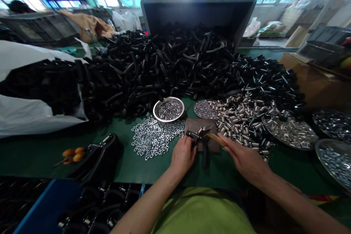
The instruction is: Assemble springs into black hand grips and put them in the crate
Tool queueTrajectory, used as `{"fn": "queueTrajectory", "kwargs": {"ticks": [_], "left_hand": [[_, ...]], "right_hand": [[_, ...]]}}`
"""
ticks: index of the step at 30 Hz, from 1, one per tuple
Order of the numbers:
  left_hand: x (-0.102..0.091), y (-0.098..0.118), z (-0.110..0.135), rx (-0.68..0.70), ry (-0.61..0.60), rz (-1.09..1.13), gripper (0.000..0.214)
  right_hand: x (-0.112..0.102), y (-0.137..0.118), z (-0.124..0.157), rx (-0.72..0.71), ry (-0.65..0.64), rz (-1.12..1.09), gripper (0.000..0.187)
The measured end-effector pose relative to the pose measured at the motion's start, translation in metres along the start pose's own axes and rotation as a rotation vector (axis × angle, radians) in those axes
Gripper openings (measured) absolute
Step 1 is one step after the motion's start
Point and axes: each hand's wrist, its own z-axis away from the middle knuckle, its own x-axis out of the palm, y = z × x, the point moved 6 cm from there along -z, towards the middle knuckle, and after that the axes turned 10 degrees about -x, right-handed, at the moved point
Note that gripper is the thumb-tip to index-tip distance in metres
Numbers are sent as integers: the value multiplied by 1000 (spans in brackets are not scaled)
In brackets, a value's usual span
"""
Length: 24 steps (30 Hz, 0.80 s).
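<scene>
My left hand [183, 154] is closed around a black handle-like part [205, 155], which rests over a flat metal plate [215, 147] on the green table. In my right hand [244, 156] is a hammer [216, 139], gripped by its wooden handle. The hammer's head is right at the black part; whether they touch I cannot tell. Just behind the plate are a round metal dish [155, 114] of small metal pins and a shallow dish of tiny metal pieces [204, 109]. Loose nuts [150, 140] lie left of the plate, and springs [238, 117] lie to its right.
A large heap of black parts [170, 62] spills from a grey bin [199, 5] at the back. Trays of small hardware [290, 131] stand at the right. Orange fruit [74, 153], finished-looking black pieces [105, 157] and a white sack [24, 117] are on the left.
</scene>
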Motion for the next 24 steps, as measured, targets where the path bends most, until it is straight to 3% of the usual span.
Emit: {"fn": "queueTrajectory", "kwargs": {"ticks": [2,4,7,9,13,19,22,24], "left_hand": [[0,0,-2,2,4,4,12],[-1,1,-3,0,7,-7,12],[-1,1,-3,0,-6,-31,12],[-1,2,-2,4,-15,-39,12],[-2,2,-3,4,-15,-46,12],[-2,2,-13,-62,-52,-137,11],[-15,-6,-18,-121,-70,-161,9],[-40,-18,-19,-155,-23,-157,10]], "right_hand": [[-13,-5,-1,-11,139,-28,48],[-16,-7,-1,-26,178,-28,49],[0,-1,-4,-21,-23,19,46],[4,4,-10,-13,-73,35,44],[-10,13,-23,32,162,67,46],[19,44,-24,101,-83,171,43],[16,41,-9,9,12,180,43],[12,31,7,-140,141,188,45]]}}
